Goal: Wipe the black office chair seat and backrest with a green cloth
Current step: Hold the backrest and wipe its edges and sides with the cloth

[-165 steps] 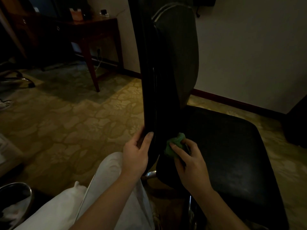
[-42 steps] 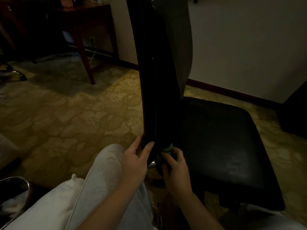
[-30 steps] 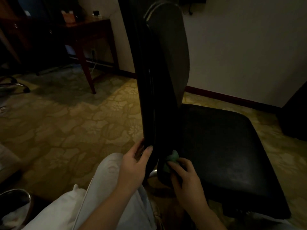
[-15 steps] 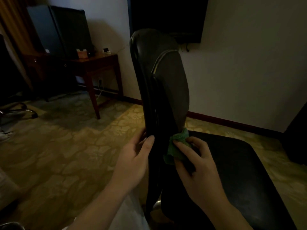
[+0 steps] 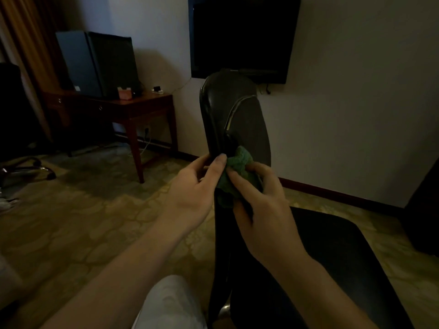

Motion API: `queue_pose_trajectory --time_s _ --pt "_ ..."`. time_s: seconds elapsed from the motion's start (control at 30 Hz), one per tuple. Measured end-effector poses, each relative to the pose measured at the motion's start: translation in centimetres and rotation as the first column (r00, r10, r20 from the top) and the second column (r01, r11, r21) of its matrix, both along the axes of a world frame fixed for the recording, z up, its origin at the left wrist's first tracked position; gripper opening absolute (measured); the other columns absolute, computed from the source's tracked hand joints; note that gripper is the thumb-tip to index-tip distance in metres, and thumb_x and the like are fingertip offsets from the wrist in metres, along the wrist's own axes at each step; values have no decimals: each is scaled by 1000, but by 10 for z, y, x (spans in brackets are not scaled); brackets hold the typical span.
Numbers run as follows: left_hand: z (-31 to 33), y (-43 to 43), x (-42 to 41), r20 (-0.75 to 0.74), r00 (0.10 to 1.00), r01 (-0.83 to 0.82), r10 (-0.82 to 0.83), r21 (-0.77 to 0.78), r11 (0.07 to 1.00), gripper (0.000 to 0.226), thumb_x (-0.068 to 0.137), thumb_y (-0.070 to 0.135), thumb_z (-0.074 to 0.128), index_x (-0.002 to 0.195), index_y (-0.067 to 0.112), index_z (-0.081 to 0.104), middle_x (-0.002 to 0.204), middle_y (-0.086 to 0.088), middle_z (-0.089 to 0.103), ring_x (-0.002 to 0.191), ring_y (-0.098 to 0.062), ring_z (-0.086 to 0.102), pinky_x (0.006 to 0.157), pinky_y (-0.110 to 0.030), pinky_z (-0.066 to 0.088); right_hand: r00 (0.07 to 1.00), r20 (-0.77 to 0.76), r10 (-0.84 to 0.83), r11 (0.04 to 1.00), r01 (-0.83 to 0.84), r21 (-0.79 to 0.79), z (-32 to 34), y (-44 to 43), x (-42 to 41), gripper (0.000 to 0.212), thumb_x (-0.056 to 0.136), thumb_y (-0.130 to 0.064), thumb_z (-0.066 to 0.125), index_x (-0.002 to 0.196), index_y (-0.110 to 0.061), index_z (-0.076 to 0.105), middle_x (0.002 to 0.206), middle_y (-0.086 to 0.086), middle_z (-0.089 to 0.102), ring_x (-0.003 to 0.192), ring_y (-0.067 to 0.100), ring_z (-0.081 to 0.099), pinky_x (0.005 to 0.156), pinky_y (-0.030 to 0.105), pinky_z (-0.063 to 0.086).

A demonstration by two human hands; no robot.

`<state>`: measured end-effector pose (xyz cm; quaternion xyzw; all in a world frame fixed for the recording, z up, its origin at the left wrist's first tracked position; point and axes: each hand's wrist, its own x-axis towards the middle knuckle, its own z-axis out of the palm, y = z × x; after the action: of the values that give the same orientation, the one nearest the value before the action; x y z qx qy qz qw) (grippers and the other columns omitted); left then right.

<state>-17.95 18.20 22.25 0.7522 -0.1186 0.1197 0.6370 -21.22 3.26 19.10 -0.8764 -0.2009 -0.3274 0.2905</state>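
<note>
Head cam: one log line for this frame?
phase: backrest wipe | left hand: grips backrest edge | right hand: holds green cloth against backrest, mid-height | seat: no hand on it

Patterned carpet; wooden desk, chrome chair base standing on it.

Both my bare forearms reach forward and upward, converging mid-view. My left hand is turned thumb-up, its fingers curled round the edge of the backrest, with the thumb on the near side. My right hand, its back toward me, holds the green cloth bunched under curled fingers, just beside the left thumb.
</note>
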Motion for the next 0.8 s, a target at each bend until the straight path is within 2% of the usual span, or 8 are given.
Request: queue_pose_trajectory --time_s 0.13,0.2,0.3,0.43,0.53,0.7,0.8 --pt "-5 2 1 -15 999 -39 39 11 999 57 84 75 50 117 32 70 105 18 73 102 0 67 92 -33 56 995 -14 -94 994 93 -55 -23 0 -2 43 90 -19 57 133 -23 59 146 7 35 133 28 41 101 36 49" --pt "-8 1 1 -24 999 -46 46 -17 999 59 81 78 52 113 32 71 104 16 74 102 -1 68 92 -36 56 993 -18 -118 989 116 -88 -32 -3 -5 42 88 -19 57 129 -23 62 146 7 35 132 30 42 99 35 48" --pt "-9 -1 -1 -42 998 -48 45 -78 996 48 80 66 56 108 31 72 100 15 75 98 0 69 91 -33 56 993 -31 -115 988 111 -108 -34 -7 -8 40 87 -16 64 126 -23 64 144 7 37 130 30 45 97 31 47" --pt "-9 -1 -1 -33 999 -21 18 -90 996 41 81 61 58 107 33 71 102 16 75 99 0 69 89 -29 56 995 0 -95 995 95 -32 -21 -9 -7 41 91 -18 58 132 -22 60 145 6 37 130 24 44 100 30 46" --pt "-11 -1 -1 -30 1000 2 -6 -117 993 39 81 58 58 109 33 70 101 17 75 98 1 69 81 -21 56 994 33 -102 995 103 -21 -12 -3 -3 43 92 -20 55 135 -22 56 144 8 37 129 23 43 99 31 45" --pt "-18 0 -3 -1 1000 -31 31 -74 997 52 84 61 54 124 30 66 108 22 72 104 6 65 90 -21 54 980 3 -198 972 197 -128 -26 4 -3 48 86 -23 56 134 -25 57 140 13 42 121 33 51 76 30 54" --pt "-23 -3 -2 9 999 -44 44 -63 997 56 86 62 53 128 27 65 111 18 72 107 3 65 95 -28 53 973 -13 -229 958 223 -180 -44 -3 -5 48 82 -20 62 130 -25 61 137 15 45 116 36 53 70 32 58"
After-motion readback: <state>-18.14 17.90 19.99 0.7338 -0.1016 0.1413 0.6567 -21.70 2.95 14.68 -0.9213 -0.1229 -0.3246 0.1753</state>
